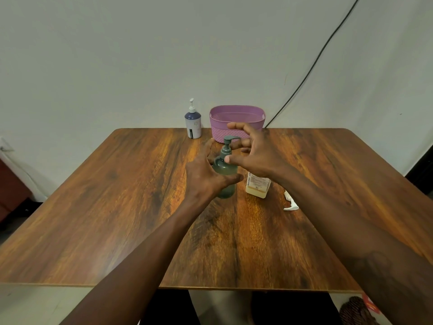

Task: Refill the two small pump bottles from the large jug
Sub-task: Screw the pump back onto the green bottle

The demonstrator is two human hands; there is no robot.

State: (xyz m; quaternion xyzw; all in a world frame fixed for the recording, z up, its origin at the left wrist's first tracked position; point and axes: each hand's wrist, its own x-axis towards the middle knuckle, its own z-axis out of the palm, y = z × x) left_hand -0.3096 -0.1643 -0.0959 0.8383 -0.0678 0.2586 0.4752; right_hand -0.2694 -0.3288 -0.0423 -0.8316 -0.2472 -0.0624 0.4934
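Two bare forearms reach from the near edge of the wooden table (117,219) and meet at the grey-green translucent pump bottle (225,178), which stands upright a little beyond the table's middle. Your left hand (206,177) wraps the bottle's body, thumb across the front and fingers behind, gripping it; the likely purpose is to brace it against twisting. Your right hand (255,153) arches over from the right, wrist raised, with the thumb tip on the grey collar (226,150) below the pump head (230,138) and the other fingers curled loosely around the spout; this reads as a pinch forming on the collar to unscrew it, but you cannot tell whether the grip is closed. Just right of the bottle, partly hidden under your right wrist, stands the clear jug of pale yellow liquid with a white label (257,185), kept near for pouring; its top is hidden. Farther right, a white pump dispenser part (290,204) lies loose on the wood, apparently set aside from one container. At the far edge stand the second small bottle, white with a dark blue shoulder and white pump (193,124), pump fitted, and beside it the purple woven plastic basket (236,123). No refill appears started on this grey-green bottle.
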